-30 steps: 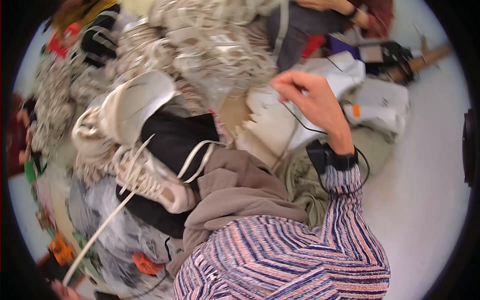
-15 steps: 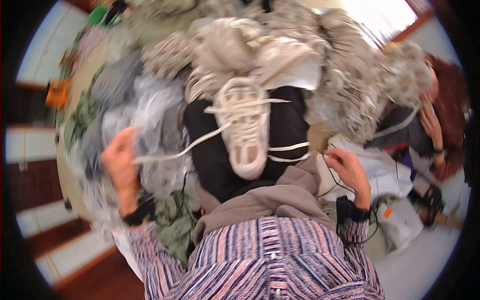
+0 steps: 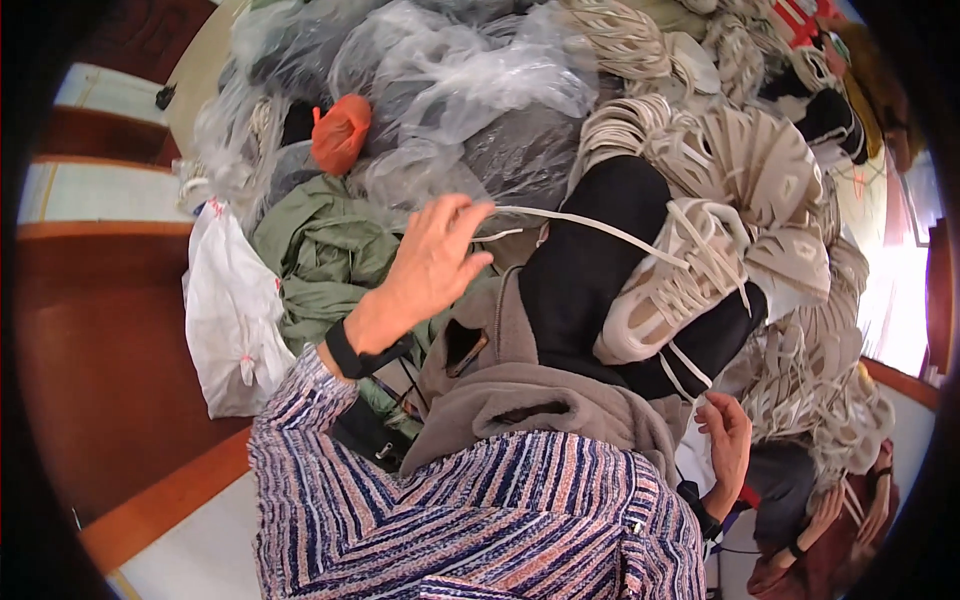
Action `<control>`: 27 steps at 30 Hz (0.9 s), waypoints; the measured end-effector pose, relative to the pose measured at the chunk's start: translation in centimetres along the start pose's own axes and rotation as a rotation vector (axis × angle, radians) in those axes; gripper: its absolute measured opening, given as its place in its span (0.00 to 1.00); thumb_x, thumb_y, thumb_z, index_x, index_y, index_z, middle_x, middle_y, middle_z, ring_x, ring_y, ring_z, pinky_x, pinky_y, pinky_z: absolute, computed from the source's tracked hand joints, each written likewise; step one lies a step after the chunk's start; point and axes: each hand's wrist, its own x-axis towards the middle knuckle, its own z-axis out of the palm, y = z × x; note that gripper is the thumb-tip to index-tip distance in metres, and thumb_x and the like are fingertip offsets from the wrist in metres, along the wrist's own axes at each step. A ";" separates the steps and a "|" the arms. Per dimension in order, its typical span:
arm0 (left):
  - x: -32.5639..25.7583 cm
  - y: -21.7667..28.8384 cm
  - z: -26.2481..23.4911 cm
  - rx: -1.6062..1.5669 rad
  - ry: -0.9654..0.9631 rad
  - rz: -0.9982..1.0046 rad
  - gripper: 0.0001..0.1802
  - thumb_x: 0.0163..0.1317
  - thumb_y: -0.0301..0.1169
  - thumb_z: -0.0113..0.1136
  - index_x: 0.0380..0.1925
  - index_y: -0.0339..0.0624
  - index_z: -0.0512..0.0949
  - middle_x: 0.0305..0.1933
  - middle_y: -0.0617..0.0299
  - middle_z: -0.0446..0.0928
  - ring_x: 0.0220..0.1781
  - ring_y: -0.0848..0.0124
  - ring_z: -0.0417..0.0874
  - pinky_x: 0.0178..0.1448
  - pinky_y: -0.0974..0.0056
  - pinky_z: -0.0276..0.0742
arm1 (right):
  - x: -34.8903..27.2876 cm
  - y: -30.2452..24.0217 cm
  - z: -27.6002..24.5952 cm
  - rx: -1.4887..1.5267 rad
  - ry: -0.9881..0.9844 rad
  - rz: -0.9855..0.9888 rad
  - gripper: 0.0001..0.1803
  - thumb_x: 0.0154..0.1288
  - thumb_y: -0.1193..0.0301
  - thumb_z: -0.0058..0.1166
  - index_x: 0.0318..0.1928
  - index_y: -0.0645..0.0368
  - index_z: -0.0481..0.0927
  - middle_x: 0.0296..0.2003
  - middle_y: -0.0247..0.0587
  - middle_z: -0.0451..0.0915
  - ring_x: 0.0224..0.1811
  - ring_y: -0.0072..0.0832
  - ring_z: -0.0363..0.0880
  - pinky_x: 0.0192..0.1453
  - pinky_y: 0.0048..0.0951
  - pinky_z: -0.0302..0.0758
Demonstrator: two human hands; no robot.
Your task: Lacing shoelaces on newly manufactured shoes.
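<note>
A cream lace-up sneaker (image 3: pixel 670 290) lies tilted across my black-clad lap, its laces partly threaded through the eyelets. From its upper part a pale shoelace (image 3: pixel 590 222) stretches left to my left hand (image 3: pixel 430 260), which is closed on it; the short tip sticks out past the fingers. My right hand (image 3: pixel 725 440) is beside my right thigh, below the shoe. Its fingers are pinched at the loose lace (image 3: pixel 688 370) that hangs from the shoe's other side.
Fanned stacks of beige shoe pieces (image 3: pixel 760 150) stand beyond my knees. Clear plastic bags (image 3: pixel 470 80), an orange bag (image 3: pixel 340 135), green cloth (image 3: pixel 325 250) and a white bag (image 3: pixel 230 310) lie to the left. Another person's hands (image 3: pixel 825 515) work with laces at lower right.
The view has swung left, so the shoe now appears further right and slanted. My left hand still has the lace, pulled out taut to the left; my right hand is at the other lace.
</note>
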 end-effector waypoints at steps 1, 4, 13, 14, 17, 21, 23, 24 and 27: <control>-1.0 0.5 -0.7 -0.001 0.012 -0.011 0.19 0.55 0.33 0.57 0.47 0.39 0.72 0.38 0.53 0.74 0.33 0.55 0.76 0.35 0.56 0.72 | 0.1 -0.5 0.1 -0.013 -0.002 -0.009 0.12 0.62 0.72 0.50 0.43 0.66 0.77 0.29 0.35 0.78 0.30 0.21 0.76 0.34 0.22 0.72; -4.5 3.1 -2.8 -0.174 -0.728 -0.190 0.14 0.53 0.37 0.58 0.34 0.38 0.75 0.35 0.50 0.76 0.34 0.51 0.79 0.37 0.53 0.76 | 0.1 -1.5 -0.2 -0.021 -0.010 -0.022 0.12 0.62 0.75 0.50 0.45 0.66 0.77 0.28 0.35 0.78 0.30 0.20 0.75 0.34 0.21 0.71; -6.8 5.4 0.8 -0.007 -0.982 -0.264 0.15 0.51 0.38 0.53 0.27 0.36 0.78 0.25 0.45 0.79 0.27 0.49 0.82 0.32 0.49 0.76 | 1.4 -1.8 -0.1 -0.013 -0.021 -0.156 0.13 0.57 0.74 0.55 0.43 0.66 0.78 0.27 0.40 0.80 0.29 0.21 0.78 0.35 0.24 0.73; -7.2 5.2 1.7 0.005 -0.962 -0.185 0.14 0.52 0.39 0.53 0.26 0.38 0.79 0.25 0.46 0.79 0.27 0.49 0.82 0.31 0.49 0.76 | 1.4 -1.8 -0.4 -0.015 -0.007 -0.131 0.13 0.57 0.74 0.56 0.43 0.65 0.78 0.27 0.42 0.80 0.29 0.23 0.77 0.35 0.25 0.73; -4.8 4.1 2.3 -0.039 -1.062 -0.118 0.16 0.53 0.39 0.48 0.24 0.37 0.78 0.25 0.42 0.78 0.29 0.45 0.80 0.33 0.47 0.75 | 0.8 -1.8 -0.6 -0.081 0.044 -0.230 0.14 0.59 0.71 0.56 0.44 0.64 0.78 0.30 0.46 0.81 0.31 0.25 0.78 0.37 0.26 0.74; 1.4 1.3 -5.6 0.042 -1.291 0.249 0.17 0.57 0.39 0.44 0.32 0.42 0.79 0.21 0.46 0.76 0.26 0.50 0.79 0.31 0.53 0.74 | 1.1 -2.4 0.2 0.080 -0.160 -0.393 0.13 0.64 0.67 0.52 0.44 0.64 0.78 0.31 0.43 0.81 0.33 0.24 0.79 0.39 0.26 0.75; 7.5 0.6 -11.3 -0.096 -1.223 0.286 0.14 0.55 0.34 0.48 0.38 0.46 0.79 0.19 0.55 0.76 0.21 0.59 0.78 0.26 0.58 0.73 | 0.9 -4.0 0.7 0.265 -0.453 -0.341 0.14 0.66 0.66 0.51 0.45 0.64 0.77 0.32 0.38 0.81 0.34 0.24 0.78 0.40 0.26 0.75; 10.3 5.4 -15.4 -0.437 -1.129 -0.236 0.16 0.64 0.40 0.53 0.42 0.38 0.76 0.22 0.61 0.75 0.17 0.76 0.69 0.21 0.70 0.65 | 0.9 -5.8 1.3 0.291 -0.574 -0.397 0.14 0.67 0.66 0.50 0.46 0.63 0.77 0.34 0.37 0.81 0.33 0.23 0.78 0.41 0.25 0.74; 11.6 9.0 -15.2 -0.658 -0.563 0.039 0.19 0.55 0.32 0.49 0.46 0.38 0.77 0.23 0.60 0.78 0.21 0.69 0.73 0.29 0.63 0.68 | 0.3 -8.5 0.5 0.357 -0.481 -0.759 0.14 0.70 0.65 0.45 0.46 0.62 0.76 0.36 0.37 0.80 0.34 0.22 0.77 0.40 0.23 0.74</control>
